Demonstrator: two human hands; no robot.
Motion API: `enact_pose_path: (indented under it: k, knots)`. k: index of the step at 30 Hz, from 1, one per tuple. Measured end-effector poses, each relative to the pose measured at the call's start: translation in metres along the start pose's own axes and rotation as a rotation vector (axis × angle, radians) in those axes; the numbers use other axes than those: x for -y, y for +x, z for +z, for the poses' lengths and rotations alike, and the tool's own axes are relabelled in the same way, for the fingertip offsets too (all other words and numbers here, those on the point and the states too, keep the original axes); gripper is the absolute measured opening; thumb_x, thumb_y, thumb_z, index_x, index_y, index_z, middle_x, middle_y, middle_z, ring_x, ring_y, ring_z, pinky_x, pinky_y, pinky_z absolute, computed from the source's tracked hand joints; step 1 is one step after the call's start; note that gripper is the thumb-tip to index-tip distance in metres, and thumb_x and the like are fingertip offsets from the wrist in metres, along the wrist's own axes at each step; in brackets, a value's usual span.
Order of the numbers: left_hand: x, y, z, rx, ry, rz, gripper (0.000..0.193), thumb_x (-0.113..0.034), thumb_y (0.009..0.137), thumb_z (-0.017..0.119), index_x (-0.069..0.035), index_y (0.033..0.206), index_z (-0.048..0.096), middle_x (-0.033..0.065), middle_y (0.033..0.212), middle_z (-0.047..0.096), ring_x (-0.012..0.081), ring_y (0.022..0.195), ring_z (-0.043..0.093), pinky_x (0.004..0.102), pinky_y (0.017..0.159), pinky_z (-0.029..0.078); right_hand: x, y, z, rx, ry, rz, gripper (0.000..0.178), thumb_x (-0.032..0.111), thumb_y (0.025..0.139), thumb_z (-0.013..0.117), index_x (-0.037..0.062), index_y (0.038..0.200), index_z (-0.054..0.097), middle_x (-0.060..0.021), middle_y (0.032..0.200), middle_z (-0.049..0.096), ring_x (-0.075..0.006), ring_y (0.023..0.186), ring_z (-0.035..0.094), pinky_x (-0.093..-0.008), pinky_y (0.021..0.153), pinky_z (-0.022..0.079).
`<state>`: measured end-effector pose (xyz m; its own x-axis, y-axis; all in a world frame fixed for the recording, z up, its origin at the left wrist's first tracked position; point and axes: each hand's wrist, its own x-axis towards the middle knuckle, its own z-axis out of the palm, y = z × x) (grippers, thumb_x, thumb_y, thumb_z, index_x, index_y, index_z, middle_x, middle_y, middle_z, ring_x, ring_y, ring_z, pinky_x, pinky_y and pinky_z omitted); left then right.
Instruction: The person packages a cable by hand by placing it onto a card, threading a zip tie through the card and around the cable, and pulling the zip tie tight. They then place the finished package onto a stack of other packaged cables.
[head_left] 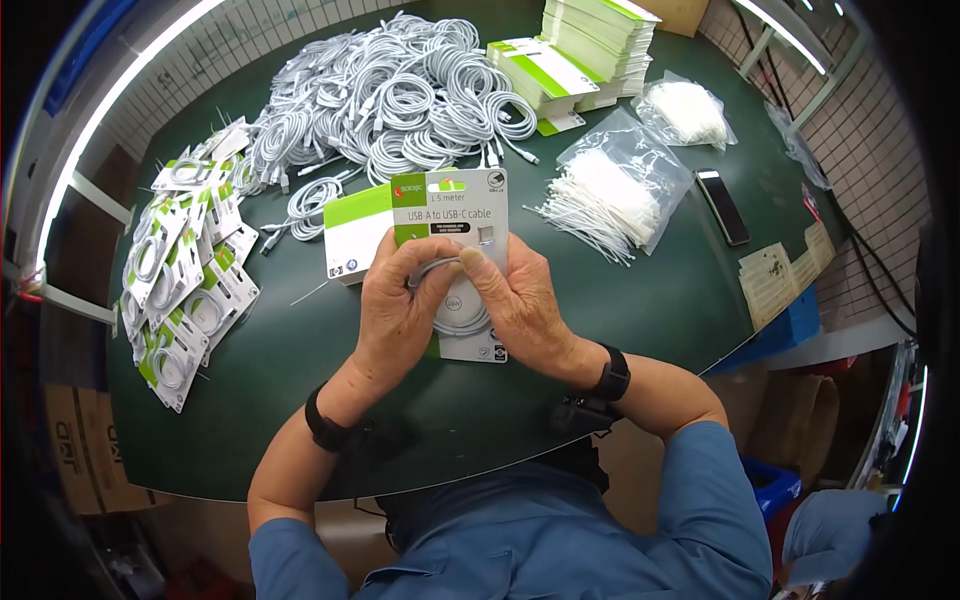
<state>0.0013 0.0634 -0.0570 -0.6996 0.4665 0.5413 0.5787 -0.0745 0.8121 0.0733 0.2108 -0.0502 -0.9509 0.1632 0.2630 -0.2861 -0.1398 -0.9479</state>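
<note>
1. Head view, the hands: the left hand (395, 305) and the right hand (520, 305) meet over a grey and green backing card (455, 215) held just above the dark green table (640, 300). The fingers (425, 265) of both hands are closed on a coiled white cable (462, 318) and press it against the card's lower half. How the coil is fixed to the card is mostly hidden under the hands, so I cannot tell whether a tie is already through.

2. Head view, what looks done: at the table's left edge lies a fanned heap of finished cards (180, 290), each with a coil mounted on it. Judging by it, a fair number are complete.

3. Head view, what looks left: a large pile of loose cables (400, 100) fills the far middle of the table, plainly larger than the finished heap. Stacks of blank cards (585, 45) stand behind it to the right, and one more card (355, 235) lies just left of the held one.

4. Head view, the rest: an open clear bag of white ties (610, 190) lies right of the hands, a second bag (685, 110) beyond it, and a dark phone (722, 205) near the right rim.
</note>
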Motion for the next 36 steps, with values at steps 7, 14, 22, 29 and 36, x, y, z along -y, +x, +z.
enact_pose_path:
  k: [7, 14, 22, 29, 36]
  knots:
    - [-0.015, 0.004, 0.009, -0.162, -0.104, 0.017, 0.032, 0.001, 0.084, 0.075, -0.007, 0.115, 0.072, 0.0121, 0.109, 0.061, 0.0230, 0.096, 0.065, 0.0329, 0.081, 0.054, 0.014, 0.005, -0.006, 0.027, 0.091, 0.111, 0.034, 0.023, 0.108, 0.049, -0.0042, 0.126, 0.057, -0.0095, 0.114, 0.068, -0.0099, 0.099, 0.064, -0.0259, 0.085, 0.054]
    - [0.004, 0.002, 0.005, -0.028, 0.066, 0.067, 0.035, 0.002, 0.084, 0.075, -0.007, 0.117, 0.070, 0.0113, 0.111, 0.061, 0.0225, 0.100, 0.065, 0.0316, 0.084, 0.054, 0.004, 0.004, -0.004, -0.054, 0.055, 0.079, 0.032, 0.020, 0.107, 0.048, -0.0041, 0.126, 0.057, -0.0088, 0.113, 0.068, -0.0091, 0.096, 0.063, -0.0252, 0.084, 0.053]
    - [0.008, 0.004, 0.007, -0.031, -0.139, -0.043, 0.024, 0.001, 0.086, 0.074, -0.004, 0.109, 0.069, 0.0099, 0.108, 0.060, 0.0212, 0.102, 0.065, 0.0308, 0.087, 0.053, 0.000, 0.005, 0.000, -0.074, -0.113, -0.027, 0.029, 0.018, 0.106, 0.050, -0.0032, 0.123, 0.059, -0.0079, 0.112, 0.069, -0.0090, 0.097, 0.063, -0.0251, 0.085, 0.052]
    - [-0.003, 0.002, 0.004, -0.068, -0.153, -0.016, 0.024, 0.002, 0.086, 0.074, -0.004, 0.108, 0.069, 0.0075, 0.106, 0.060, 0.0146, 0.094, 0.062, 0.0263, 0.075, 0.051, 0.011, 0.006, -0.007, -0.052, -0.096, -0.008, 0.027, 0.018, 0.106, 0.052, -0.0037, 0.121, 0.059, -0.0091, 0.109, 0.070, -0.0091, 0.093, 0.064, -0.0258, 0.081, 0.055]
    - [0.007, -0.003, -0.004, -0.047, -0.078, -0.191, 0.027, 0.002, 0.086, 0.074, -0.005, 0.111, 0.070, 0.0055, 0.103, 0.061, 0.0103, 0.087, 0.060, 0.0243, 0.066, 0.048, 0.007, 0.008, -0.009, -0.114, -0.010, 0.078, 0.026, 0.017, 0.105, 0.053, -0.0036, 0.119, 0.060, -0.0097, 0.108, 0.070, -0.0092, 0.090, 0.066, -0.0259, 0.077, 0.057]
